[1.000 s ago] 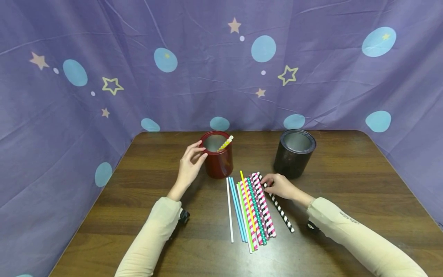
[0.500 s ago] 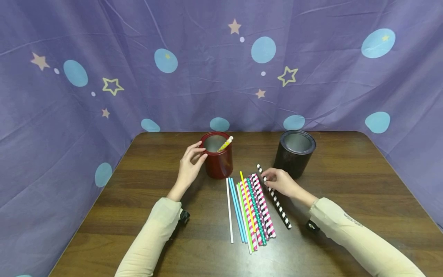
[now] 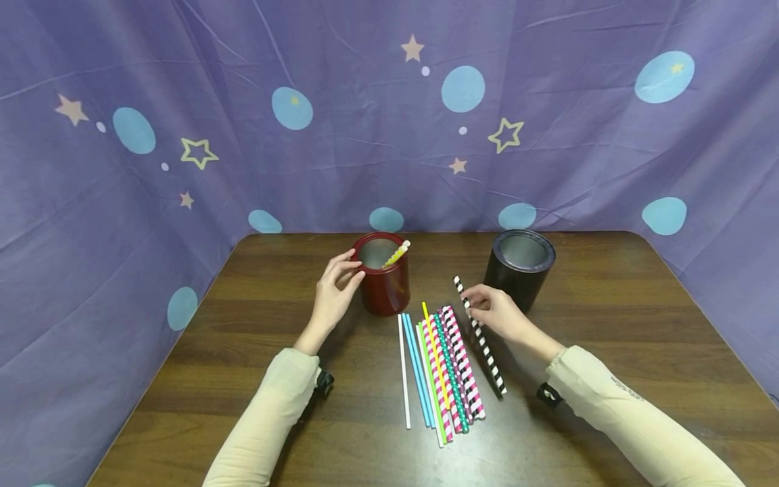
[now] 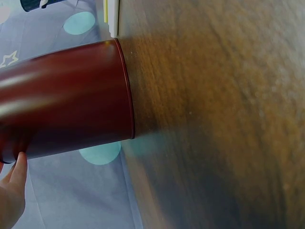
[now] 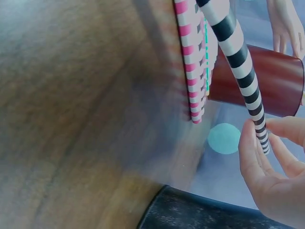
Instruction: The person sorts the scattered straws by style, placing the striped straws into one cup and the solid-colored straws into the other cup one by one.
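My right hand (image 3: 496, 312) pinches a black-and-white striped straw (image 3: 487, 352) between thumb and fingers near its far end. In the right wrist view the straw (image 5: 243, 71) slants up to those fingertips (image 5: 248, 138). It is tilted, its far end raised beside the black canister (image 3: 514, 281). My left hand (image 3: 335, 291) rests its fairly straight fingers against the rim of a dark red canister (image 3: 385, 291). Two yellow-and-white straws (image 3: 397, 254) lean out of that canister. In the left wrist view, a fingertip (image 4: 20, 164) touches the red canister's side (image 4: 71, 95).
Several paper straws (image 3: 447, 372) lie side by side on the wooden table (image 3: 255, 297), among them pink-striped, green dotted, blue and white ones. A yellow straw (image 3: 436, 352) lies across the others. Behind the table hangs a purple curtain (image 3: 365, 135) with stars.
The right hand has drawn the black-and-white straw away from the row, moving it back and lifting its far end. The left hand keeps its place at the red canister.
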{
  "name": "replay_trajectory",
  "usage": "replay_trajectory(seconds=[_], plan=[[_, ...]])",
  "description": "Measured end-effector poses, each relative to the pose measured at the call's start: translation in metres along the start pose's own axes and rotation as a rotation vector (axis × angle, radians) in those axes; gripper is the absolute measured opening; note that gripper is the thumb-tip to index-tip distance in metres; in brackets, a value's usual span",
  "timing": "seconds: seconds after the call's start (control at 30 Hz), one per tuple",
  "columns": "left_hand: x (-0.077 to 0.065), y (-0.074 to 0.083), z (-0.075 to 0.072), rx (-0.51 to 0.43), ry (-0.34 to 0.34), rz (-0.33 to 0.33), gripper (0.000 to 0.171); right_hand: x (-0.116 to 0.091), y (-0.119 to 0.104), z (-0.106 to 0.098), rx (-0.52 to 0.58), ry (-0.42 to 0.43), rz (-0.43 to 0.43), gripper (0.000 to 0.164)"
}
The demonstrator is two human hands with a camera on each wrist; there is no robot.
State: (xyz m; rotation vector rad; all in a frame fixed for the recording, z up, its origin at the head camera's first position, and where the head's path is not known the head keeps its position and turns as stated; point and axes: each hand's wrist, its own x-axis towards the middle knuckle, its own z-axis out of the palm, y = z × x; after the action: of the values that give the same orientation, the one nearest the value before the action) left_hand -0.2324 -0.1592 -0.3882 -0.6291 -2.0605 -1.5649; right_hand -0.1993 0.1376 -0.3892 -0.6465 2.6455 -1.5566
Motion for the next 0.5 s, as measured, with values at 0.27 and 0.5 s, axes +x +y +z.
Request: replay_trajectory(seconds=[0.27,0.5], plan=[[-0.001,0.001,0.0,-0.001,0.0,-0.008,0.019,0.009,0.027,-0.001,0.048,0.023,-0.007,0.029],[0.0,0.002,0.0,-0.003,0.002,-0.007,0.019,0.012,0.023,-0.004,0.081,0.045,-0.018,0.035]])
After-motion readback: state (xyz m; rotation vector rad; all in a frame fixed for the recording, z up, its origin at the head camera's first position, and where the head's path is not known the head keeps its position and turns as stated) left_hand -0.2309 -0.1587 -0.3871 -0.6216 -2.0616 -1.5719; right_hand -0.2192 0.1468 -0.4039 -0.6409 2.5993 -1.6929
